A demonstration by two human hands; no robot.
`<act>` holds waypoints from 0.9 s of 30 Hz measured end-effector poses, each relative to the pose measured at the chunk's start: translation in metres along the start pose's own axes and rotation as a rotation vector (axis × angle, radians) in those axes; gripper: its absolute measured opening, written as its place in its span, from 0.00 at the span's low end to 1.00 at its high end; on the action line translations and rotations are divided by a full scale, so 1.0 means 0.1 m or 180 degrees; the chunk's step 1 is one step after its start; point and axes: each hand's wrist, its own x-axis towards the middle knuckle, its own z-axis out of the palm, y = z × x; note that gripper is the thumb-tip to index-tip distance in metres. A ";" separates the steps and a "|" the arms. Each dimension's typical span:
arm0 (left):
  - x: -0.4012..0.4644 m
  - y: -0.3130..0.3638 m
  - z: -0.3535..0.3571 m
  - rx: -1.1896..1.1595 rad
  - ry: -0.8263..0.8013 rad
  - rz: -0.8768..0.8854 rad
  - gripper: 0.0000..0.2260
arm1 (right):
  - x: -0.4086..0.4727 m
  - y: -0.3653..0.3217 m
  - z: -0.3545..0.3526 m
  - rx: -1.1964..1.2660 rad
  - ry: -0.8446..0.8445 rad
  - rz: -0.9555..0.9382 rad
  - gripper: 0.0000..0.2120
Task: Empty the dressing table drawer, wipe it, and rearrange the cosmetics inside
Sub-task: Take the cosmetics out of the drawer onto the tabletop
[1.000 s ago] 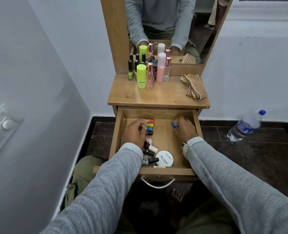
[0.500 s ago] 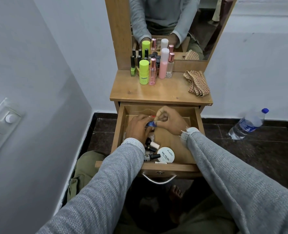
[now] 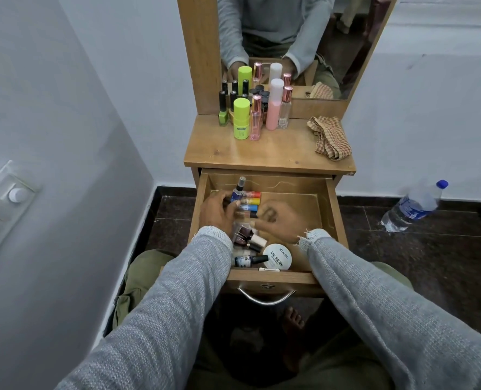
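Drawer point(image 3: 335, 220) of a wooden dressing table point(image 3: 270, 153) is seen pulled open between white walls point(image 3: 419, 108) over a dark tiled floor point(image 3: 430, 249). A mirror point(image 3: 295, 38) rises at the far edge of the tabletop. On the floor to the right, a water bottle point(image 3: 415, 205) is lying. A checked cloth point(image 3: 329, 137) is bunched on the right of the tabletop, and bottles point(image 3: 254, 111) are clustered at its far left. Inside the drawer, a white round tub point(image 3: 277, 256) marked nail polish is placed near the front, with small polish bottles point(image 3: 247, 243) lying just left of it and a row of coloured tubes point(image 3: 252, 201) farther back.

The left hand point(image 3: 216, 213) is closed around a small blue spray bottle point(image 3: 238, 191), held upright at the far left of the drawer. The right hand point(image 3: 280, 219) is loosely curled just right of the tubes; whether anything is held cannot be told.

Half a second earlier, both hands were joined over the blue bottle at the drawer's middle; since then the right hand has been drawn back, and the bottle has been stood up at the left.
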 end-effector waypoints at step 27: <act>-0.07 0.05 0.08 0.0082 -0.0223 0.0138 0.10 | -0.07 -0.01 -0.11 -0.0842 -0.0317 -0.0040 0.05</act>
